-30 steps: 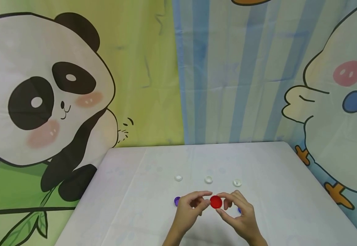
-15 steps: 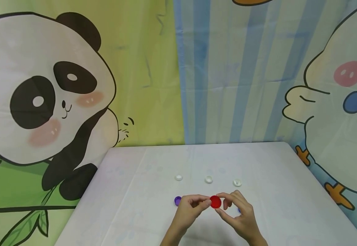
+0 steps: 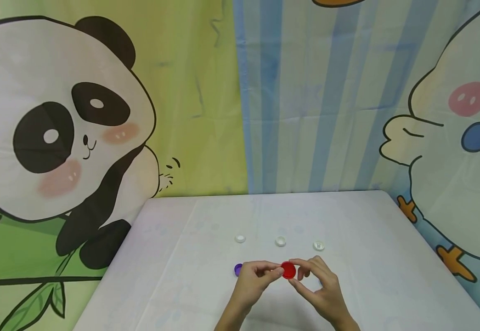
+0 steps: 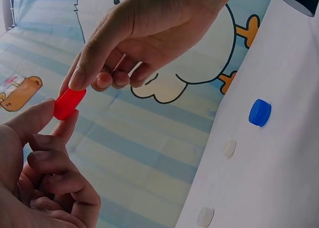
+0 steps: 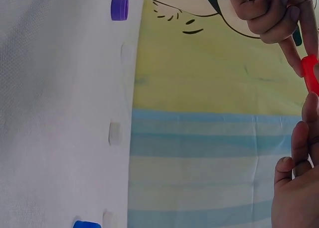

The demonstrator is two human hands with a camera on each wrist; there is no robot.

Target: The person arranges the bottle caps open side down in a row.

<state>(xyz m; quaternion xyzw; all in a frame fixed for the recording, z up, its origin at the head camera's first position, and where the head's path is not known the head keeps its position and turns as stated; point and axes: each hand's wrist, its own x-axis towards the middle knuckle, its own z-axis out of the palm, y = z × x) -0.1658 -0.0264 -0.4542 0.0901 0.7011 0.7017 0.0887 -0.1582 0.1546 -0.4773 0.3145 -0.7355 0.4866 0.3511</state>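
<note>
Both hands hold a red bottle cap (image 3: 288,270) up over the white table, its round face towards the head camera. My left hand (image 3: 253,282) pinches its left edge between thumb and index finger, the other fingers curled in. On the opposite edge, the thumb and index finger of my right hand (image 3: 321,286) grip it. The left wrist view shows the red cap (image 4: 70,104) edge-on between the two hands. A purple cap (image 3: 237,270) lies just left of my left hand, partly covered by it. A blue cap (image 4: 260,112) is mostly hidden behind my right hand in the head view.
Farther back on the white table (image 3: 190,276) lie three white caps in a row: a left one (image 3: 240,239), a middle one (image 3: 280,241) and a right one (image 3: 319,246). Behind the table hangs a cloth backdrop (image 3: 198,115) printed with a panda and a chick.
The red cap has shifted slightly left, with the right hand's fingertips following. My left fingertips have closed in on its edge. The blue cap has become more covered by the right hand.
</note>
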